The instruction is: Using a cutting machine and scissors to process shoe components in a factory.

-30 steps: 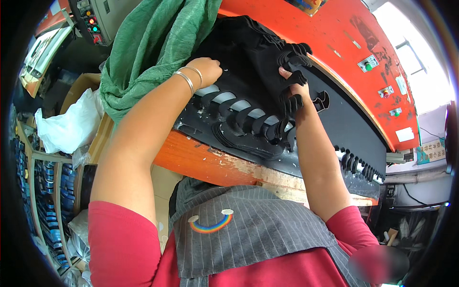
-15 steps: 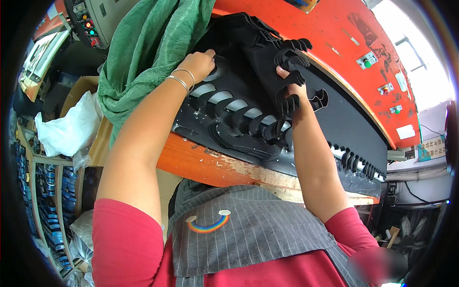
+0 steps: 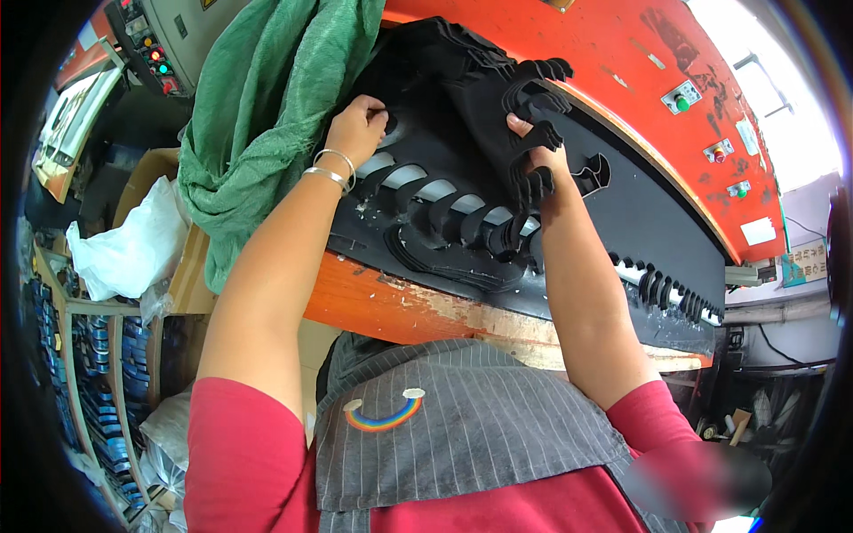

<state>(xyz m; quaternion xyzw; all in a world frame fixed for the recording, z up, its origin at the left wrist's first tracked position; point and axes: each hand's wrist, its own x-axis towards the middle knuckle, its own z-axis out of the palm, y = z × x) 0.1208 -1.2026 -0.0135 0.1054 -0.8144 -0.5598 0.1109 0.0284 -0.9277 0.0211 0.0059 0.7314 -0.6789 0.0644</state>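
A stack of thin, flexible black sheets (image 3: 484, 115) with scalloped, cut-out edges is bunched up on the machine's dark bed. My right hand (image 3: 544, 155) grips its right side, with the thumb on top and the scalloped layers hanging around the fingers. My left hand (image 3: 358, 131), silver bangles at its wrist, is closed with bent fingers at the left part of the black sheets, seemingly pinching their edge. In front of both hands lie curved black strips (image 3: 435, 200) with pale gaps between them, and a flat stack of black cut pieces (image 3: 444, 262).
A green cloth (image 3: 267, 142) hangs just left of my left hand. Behind the bed rises an orange machine panel (image 3: 622, 62) with push buttons. Another row of black strips (image 3: 671, 293) lies to the right. A white plastic bag (image 3: 129, 240) and shelves of blue items (image 3: 98, 391) stand left.
My left hand has shifted slightly left and toward me, its fingers more curled. My right hand keeps its grip on the black sheets, nearly in place. The view has turned a little.
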